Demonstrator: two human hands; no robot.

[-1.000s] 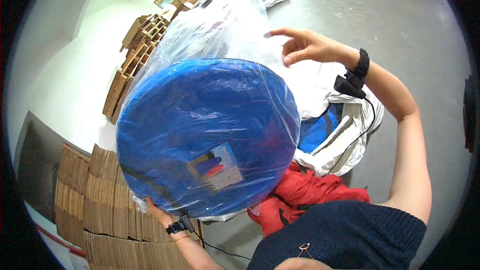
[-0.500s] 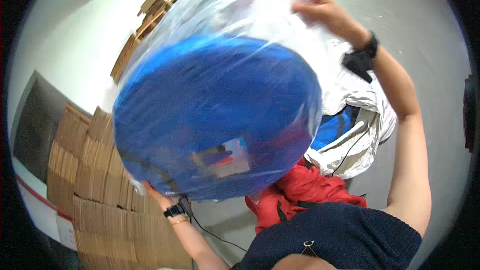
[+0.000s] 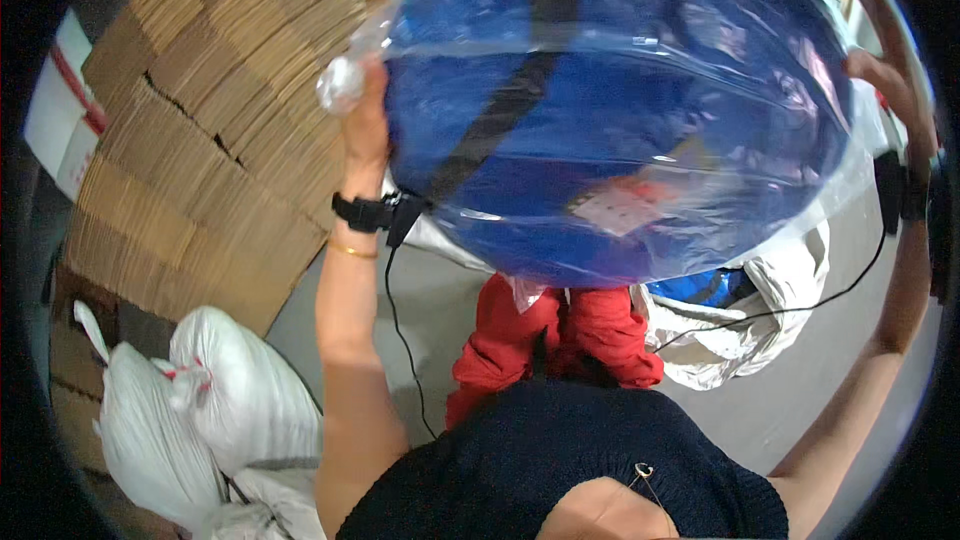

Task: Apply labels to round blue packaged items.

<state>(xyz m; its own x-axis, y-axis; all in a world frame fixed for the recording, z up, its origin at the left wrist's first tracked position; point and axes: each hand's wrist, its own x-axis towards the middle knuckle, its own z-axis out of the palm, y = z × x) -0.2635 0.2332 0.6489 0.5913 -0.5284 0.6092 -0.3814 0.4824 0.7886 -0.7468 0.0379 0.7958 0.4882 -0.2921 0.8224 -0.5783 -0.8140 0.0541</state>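
A large round blue disc (image 3: 620, 110) wrapped in a clear plastic bag fills the upper middle of the view, with a black strap across it and a small label on its face. My left hand (image 3: 365, 120) grips the bag's left edge, next to a bunched knot of plastic (image 3: 340, 85). My right hand (image 3: 895, 80) holds the bag's right edge, fingers partly hidden at the rim. Both wrists wear black bands with cables.
Stacks of flattened cardboard (image 3: 200, 140) rise on the left. White filled sacks (image 3: 210, 410) lie at lower left. A red bag (image 3: 560, 340) sits below the disc, and an open white sack with blue items (image 3: 740, 310) lies to its right on the grey floor.
The wrapped disc has swung up and to the right, closer to my head. My left hand moved from under it to its left edge; my right hand shifted to its right edge.
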